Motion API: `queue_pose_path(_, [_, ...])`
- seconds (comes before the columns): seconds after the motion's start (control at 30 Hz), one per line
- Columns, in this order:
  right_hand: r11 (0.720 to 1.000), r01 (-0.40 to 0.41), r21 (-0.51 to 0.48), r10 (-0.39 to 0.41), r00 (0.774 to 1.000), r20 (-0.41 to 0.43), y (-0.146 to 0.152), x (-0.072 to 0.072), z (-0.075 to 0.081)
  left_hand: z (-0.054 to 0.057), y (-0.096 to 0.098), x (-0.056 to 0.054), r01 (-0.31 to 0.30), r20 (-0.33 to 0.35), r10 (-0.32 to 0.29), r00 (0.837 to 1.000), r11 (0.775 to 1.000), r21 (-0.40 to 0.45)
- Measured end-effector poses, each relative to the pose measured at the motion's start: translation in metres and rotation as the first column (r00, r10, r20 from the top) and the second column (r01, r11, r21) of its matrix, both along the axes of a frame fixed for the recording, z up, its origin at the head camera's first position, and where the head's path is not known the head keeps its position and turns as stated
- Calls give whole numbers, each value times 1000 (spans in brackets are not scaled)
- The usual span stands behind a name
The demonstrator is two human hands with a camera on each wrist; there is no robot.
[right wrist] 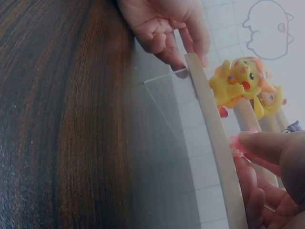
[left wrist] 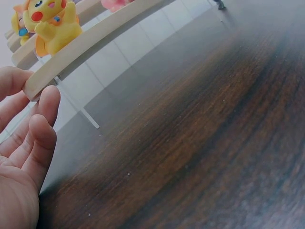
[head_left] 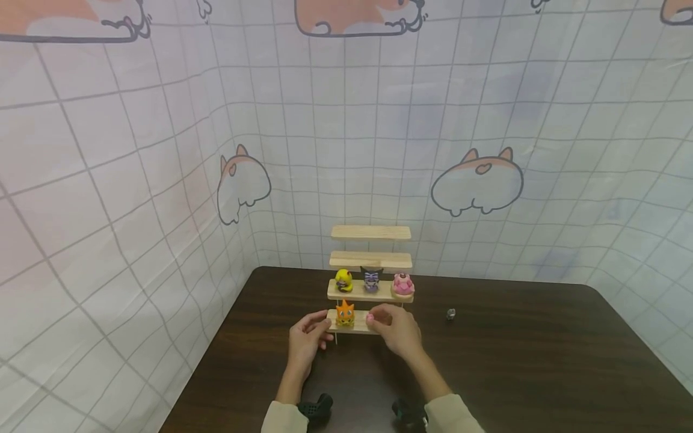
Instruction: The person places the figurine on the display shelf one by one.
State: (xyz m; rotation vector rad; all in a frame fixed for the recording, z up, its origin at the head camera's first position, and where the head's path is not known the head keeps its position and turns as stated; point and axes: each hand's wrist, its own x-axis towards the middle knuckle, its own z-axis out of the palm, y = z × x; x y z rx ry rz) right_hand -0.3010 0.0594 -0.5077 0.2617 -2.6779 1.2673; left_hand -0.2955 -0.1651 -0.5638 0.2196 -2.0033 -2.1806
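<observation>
A tiered wooden display shelf [head_left: 360, 329] on clear supports stands at the back of the table. At the left end of its lowest board, my left hand [head_left: 308, 337] grips the wood between its fingers. My right hand [head_left: 399, 332] pinches a small pink figurine [head_left: 370, 319] over the middle of that board, thumb and fingers covering most of it. Left of it on the same board stands a yellow figurine with an orange hood [head_left: 344, 316]. The tier above bears a yellow figurine [head_left: 343, 281], a purple-and-black one [head_left: 371, 280] and a pink one [head_left: 403, 285].
The two upper boards [head_left: 370, 260] rise behind. A tiny grey figurine [head_left: 451, 314] lies on the dark wooden table [head_left: 530, 355], right of the shelf. Dark devices [head_left: 316, 409] sit by the wrists. A printed curtain [head_left: 368, 138] encloses the table's back and sides.
</observation>
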Motion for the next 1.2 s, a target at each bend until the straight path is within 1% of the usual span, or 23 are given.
queue_pose_path(0.23, [1000, 10, 12, -10, 1000, 3, 0, -1, -1, -1, 1, 0, -1, -14, 1, 1000, 1000, -1])
queue_pose_path(0.43, [1000, -3, 7, 3, 1000, -12, 1, 0, 0, 0, 1, -2, -8, -1, 8, 1000, 1000, -12])
queue_pose_path(0.77, [1000, 1, -5, -1, 1000, 3, 0, 0, -3, 0, 0, 1, -11, 2, 11, 1000, 1000, -10])
queue_pose_path(0.87, [999, -7, -32, 7, 1000, 10, 1, 0, -3, -1, 0, 1, -9, -1, 9, 1000, 1000, -12])
queue_pose_path(1.07, [992, -43, -117, 46, 999, 24, 6, 0, -4, -2, 1, 1, -5, -13, 5, 1000, 1000, -7])
queue_pose_path(1.2, [987, -56, -149, 60, 998, 19, 10, -1, -7, -1, 1, 1, -1, -18, 1, 1000, 1000, -6])
